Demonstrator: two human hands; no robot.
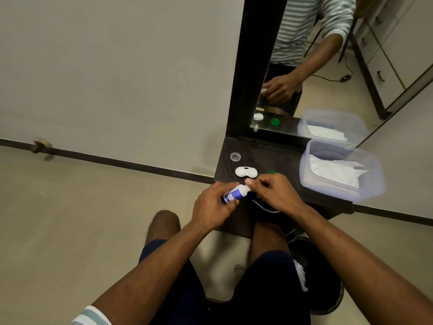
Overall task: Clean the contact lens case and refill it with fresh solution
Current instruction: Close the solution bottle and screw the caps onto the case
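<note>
Both hands [243,198] grip bottle [235,194], forearms converging.

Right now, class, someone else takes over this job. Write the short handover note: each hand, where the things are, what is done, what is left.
Left hand grips the solution bottle, tilted, tip toward the right.
Right hand pinches the bottle's tip; whether the cap is on or off cannot be seen.
The lens case lies open on the black shelf, just beyond the hands. A clear cap lies behind it, a green cap beside it, partly hidden.
Done: case uncapped. Whether it has been cleaned cannot be told.
Left: fill both wells, screw the caps on.
</note>
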